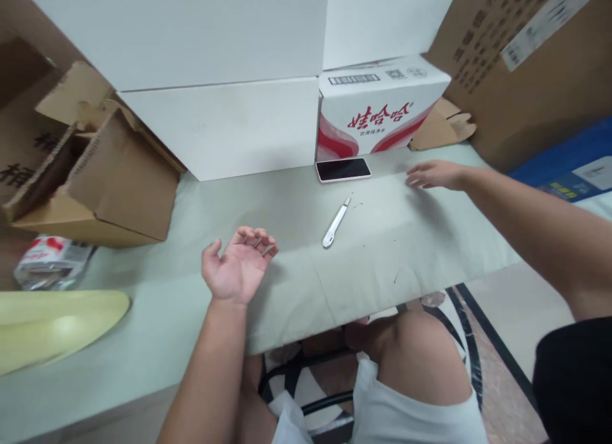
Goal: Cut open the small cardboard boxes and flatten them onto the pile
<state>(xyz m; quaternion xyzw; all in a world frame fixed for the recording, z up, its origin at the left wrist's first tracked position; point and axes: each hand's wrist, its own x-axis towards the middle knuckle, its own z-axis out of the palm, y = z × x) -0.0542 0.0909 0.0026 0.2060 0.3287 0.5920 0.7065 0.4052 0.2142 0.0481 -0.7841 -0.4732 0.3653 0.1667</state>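
Note:
My left hand (240, 262) is palm up over the near left part of the table, fingers apart and a little curled, with nothing in it. My right hand (436, 175) hovers at the right, palm down, fingers loosely stretched and holding nothing. Between the two lies a white utility knife (336, 223), slanting across the pale green cloth; no blade can be made out. Behind it, a phone (343, 170) with a dark screen and a light edge rests flat against the foot of a white and red carton (382, 112). Neither hand touches these things.
Large white boxes (224, 128) stand along the back of the cloth-covered table (287, 310). At left are an open brown cardboard box (129, 176), a plastic-wrapped pack (52, 262) and a yellow curved object (62, 326). A big brown carton (540, 74) borders the right side.

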